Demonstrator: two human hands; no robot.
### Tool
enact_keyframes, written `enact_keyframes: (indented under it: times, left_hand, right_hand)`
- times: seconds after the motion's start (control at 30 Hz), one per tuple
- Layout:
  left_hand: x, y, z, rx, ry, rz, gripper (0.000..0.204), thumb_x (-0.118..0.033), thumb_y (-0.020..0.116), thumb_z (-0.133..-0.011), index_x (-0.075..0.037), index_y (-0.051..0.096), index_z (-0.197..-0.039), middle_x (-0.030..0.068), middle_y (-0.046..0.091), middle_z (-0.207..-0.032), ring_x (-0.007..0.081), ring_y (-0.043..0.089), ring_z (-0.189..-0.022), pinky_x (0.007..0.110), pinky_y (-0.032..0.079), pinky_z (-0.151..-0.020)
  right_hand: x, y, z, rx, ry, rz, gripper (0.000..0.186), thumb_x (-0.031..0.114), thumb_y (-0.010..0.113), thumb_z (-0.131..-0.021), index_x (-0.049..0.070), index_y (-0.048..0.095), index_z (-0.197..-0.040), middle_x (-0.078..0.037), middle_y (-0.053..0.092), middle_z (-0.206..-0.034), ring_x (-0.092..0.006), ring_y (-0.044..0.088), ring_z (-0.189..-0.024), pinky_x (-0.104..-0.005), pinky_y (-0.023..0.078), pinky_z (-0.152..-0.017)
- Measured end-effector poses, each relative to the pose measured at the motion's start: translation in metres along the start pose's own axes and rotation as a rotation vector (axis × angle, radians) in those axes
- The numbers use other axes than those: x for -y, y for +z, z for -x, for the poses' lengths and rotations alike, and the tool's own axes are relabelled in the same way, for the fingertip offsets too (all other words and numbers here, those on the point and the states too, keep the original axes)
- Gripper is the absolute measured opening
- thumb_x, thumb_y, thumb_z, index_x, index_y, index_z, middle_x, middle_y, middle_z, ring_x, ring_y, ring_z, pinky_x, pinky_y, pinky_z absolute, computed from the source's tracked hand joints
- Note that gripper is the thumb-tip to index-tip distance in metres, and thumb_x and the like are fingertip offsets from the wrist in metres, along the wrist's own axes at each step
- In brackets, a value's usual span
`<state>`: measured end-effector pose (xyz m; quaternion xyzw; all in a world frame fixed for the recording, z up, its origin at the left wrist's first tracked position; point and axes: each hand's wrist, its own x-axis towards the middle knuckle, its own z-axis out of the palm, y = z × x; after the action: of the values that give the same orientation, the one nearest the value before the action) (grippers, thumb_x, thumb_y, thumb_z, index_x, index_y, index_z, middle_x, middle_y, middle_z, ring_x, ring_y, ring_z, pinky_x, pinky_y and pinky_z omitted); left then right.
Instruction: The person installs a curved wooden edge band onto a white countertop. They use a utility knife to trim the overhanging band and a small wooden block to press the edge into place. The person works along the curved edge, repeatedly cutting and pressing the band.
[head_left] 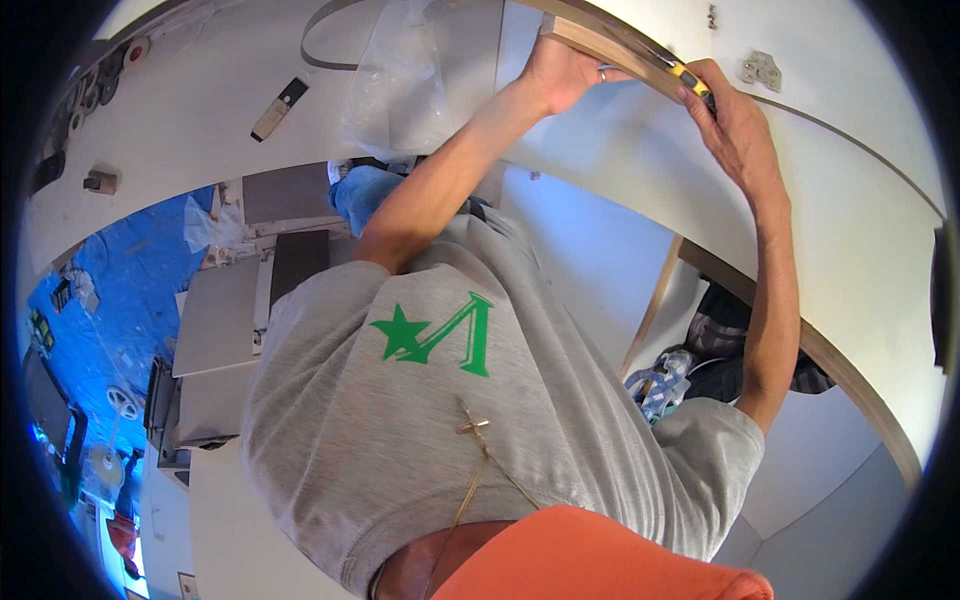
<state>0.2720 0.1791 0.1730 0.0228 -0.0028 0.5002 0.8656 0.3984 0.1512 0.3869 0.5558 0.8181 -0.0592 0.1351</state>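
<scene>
My left hand (562,78), with a ring on one finger, grips a light wooden strip (610,52) from below at its left part. My right hand (738,130) is closed around a yellow-and-black utility knife (692,82), whose thin metal part lies along the strip's upper edge. The right thumb rests near the strip's right end. Both arms reach out over a white panel (850,165). Some of my left fingers are hidden behind the wood.
A metal hinge (762,70) lies right of my right hand. To the left are a clear plastic bag (400,95), a curled edging strip (318,40) and a black-and-silver piece (280,108). Dark bags (715,335) fill an opening below my right arm. Blue sheeting (135,280) covers the floor.
</scene>
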Motion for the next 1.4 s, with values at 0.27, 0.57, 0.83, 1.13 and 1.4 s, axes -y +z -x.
enact_keyframes:
  times: [0.27,0.57,0.83,1.13,1.4]
  left_hand:
    - [0.009,-0.004,-0.004,0.035,0.099,-0.004,0.079,-0.069,0.025,-0.103,-0.003,0.052,-0.138,0.0169,0.061,-0.136,0.0312,0.059,-0.127,0.052,0.048,-0.106]
    - [0.01,-0.016,-0.012,0.03,0.115,0.012,0.081,-0.07,0.026,-0.102,-0.003,0.05,-0.141,0.0174,0.059,-0.138,0.0323,0.059,-0.126,0.054,0.048,-0.103]
    - [0.012,-0.018,-0.013,0.055,0.154,-0.007,0.078,-0.069,0.027,-0.103,-0.003,0.052,-0.138,0.0175,0.061,-0.134,0.0324,0.061,-0.122,0.055,0.051,-0.099]
    - [0.013,-0.021,-0.016,0.107,0.167,0.016,0.078,-0.068,0.027,-0.103,-0.002,0.052,-0.136,0.018,0.063,-0.131,0.0336,0.062,-0.12,0.056,0.052,-0.1]
    - [0.016,-0.027,-0.019,0.047,0.149,0.062,0.076,-0.066,0.03,-0.104,-0.001,0.048,-0.14,0.0214,0.061,-0.134,0.039,0.06,-0.123,0.061,0.048,-0.103]
  right_hand:
    - [0.0,0.001,-0.023,0.063,0.04,0.084,0.034,0.041,0.058,-0.104,0.01,0.058,-0.118,-0.012,0.056,-0.065,-0.0274,0.053,-0.058,-0.0411,0.044,-0.061]
    - [0.008,0.001,-0.03,0.016,-0.053,0.211,0.029,0.038,0.055,-0.105,0.012,0.054,-0.118,-0.014,0.063,-0.067,-0.0362,0.064,-0.063,-0.0471,0.048,-0.058]
    - [0.002,0.003,-0.033,0.05,0.01,0.305,0.033,0.041,0.054,-0.105,0.012,0.053,-0.121,-0.018,0.062,-0.065,-0.037,0.062,-0.06,-0.0473,0.046,-0.059]
    - [-0.009,0.004,-0.036,0.051,-0.022,0.273,0.033,0.041,0.054,-0.105,0.013,0.054,-0.121,-0.018,0.06,-0.063,-0.0366,0.06,-0.058,-0.0471,0.045,-0.057]
    - [-0.012,0.007,-0.033,0.055,-0.056,0.264,0.027,0.037,0.054,-0.105,0.013,0.053,-0.118,-0.016,0.064,-0.067,-0.0395,0.065,-0.064,-0.049,0.049,-0.059]
